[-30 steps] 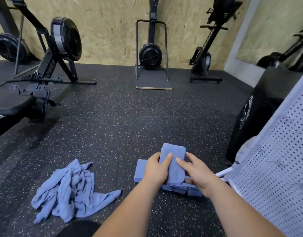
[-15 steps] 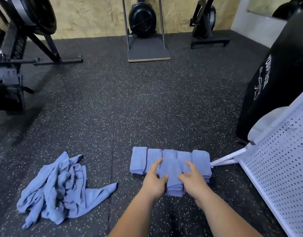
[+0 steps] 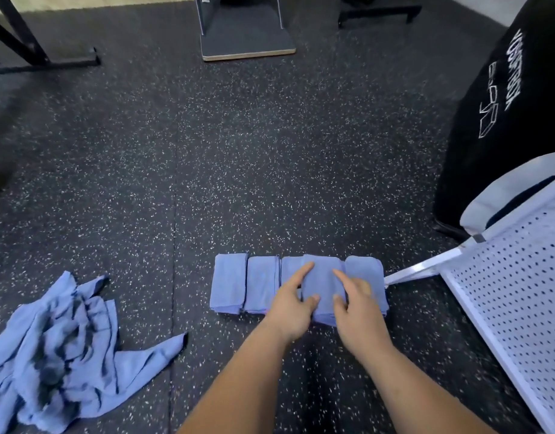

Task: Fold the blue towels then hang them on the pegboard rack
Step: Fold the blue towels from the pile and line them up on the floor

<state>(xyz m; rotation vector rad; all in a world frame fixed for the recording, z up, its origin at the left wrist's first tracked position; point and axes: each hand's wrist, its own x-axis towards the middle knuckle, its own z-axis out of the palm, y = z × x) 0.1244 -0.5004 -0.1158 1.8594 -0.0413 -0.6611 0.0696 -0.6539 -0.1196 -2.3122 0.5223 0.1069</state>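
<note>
At the far left, locate the loose blue towels (image 3: pixel 60 349): an unfolded, crumpled heap lying on the speckled black floor (image 3: pixel 238 167), well apart from the folded ones. Beyond the heap, at the top left of the view, a black machine frame (image 3: pixel 44 57) stands on the floor. A flat platform (image 3: pixel 248 39) with two upright metal tubes sits at top centre.

Directly in front of you, a row of folded towels (image 3: pixel 227 285) lies flat on the floor, five side by side, each touching its neighbour. Your left grip (image 3: pixel 290 305) rests over the third and fourth pieces of that row. It is spread wide and holds nothing: the index finger lies straight along the left edge of the fourth folded towel (image 3: pixel 323 286), and the thumb presses on its near part. Your right grip (image 3: pixel 356 303) mirrors this on the right edge of the same towel, index finger straight and thumb pressing on top, likewise wide and closed round nothing. The other fingers of both are hidden. The fourth towel projects slightly nearer to you than its neighbours.

To the right of the row stands the white pegboard rack (image 3: pixel 505 308); its thin foot bar (image 3: pixel 423 270) ends just beside the fifth towel. Behind the rack stands a black cover (image 3: pixel 505 104) with white lettering
</note>
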